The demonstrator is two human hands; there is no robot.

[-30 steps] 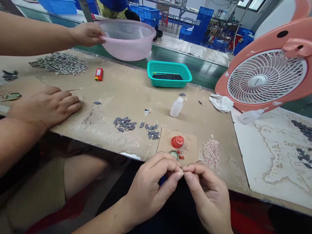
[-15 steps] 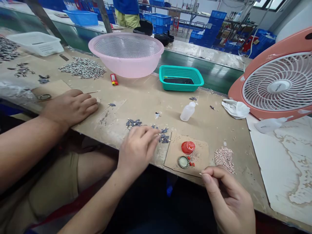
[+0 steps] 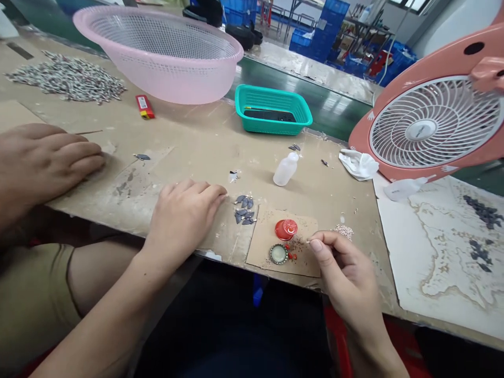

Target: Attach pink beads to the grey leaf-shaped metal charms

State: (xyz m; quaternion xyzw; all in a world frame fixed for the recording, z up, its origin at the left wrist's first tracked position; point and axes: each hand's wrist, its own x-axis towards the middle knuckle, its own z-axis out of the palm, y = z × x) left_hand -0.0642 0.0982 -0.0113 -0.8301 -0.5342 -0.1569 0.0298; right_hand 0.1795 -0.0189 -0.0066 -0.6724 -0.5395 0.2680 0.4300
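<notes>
My left hand [image 3: 189,212] lies low over the table, palm down, fingers stretched rightward and close together; whatever is under it is hidden. Just right of its fingertips is a small group of dark grey leaf-shaped pieces [image 3: 244,215] with pale tips. My right hand [image 3: 342,268] pinches a tiny pale bead [image 3: 308,241] between thumb and index finger. It hovers at the right edge of a cardboard piece [image 3: 262,247]. On that card are a glossy red cup-like cap [image 3: 286,229], a bottle cap [image 3: 279,254] and small red bits [image 3: 292,256]. Pale pink beads [image 3: 344,231] lie behind my right hand.
A white squeeze bottle [image 3: 286,169] stands behind the card. Farther back are a teal basket [image 3: 273,127], a pink colander [image 3: 177,79], a lighter [image 3: 145,106] and a heap of pale pieces [image 3: 66,79]. A pink fan [image 3: 429,121] is at right. Another person's hand [image 3: 51,157] rests at left.
The view has turned right and closer. My left hand has shifted left from the dark pieces and now covers where some lay. My right hand still pinches the bead, nearer the card.
</notes>
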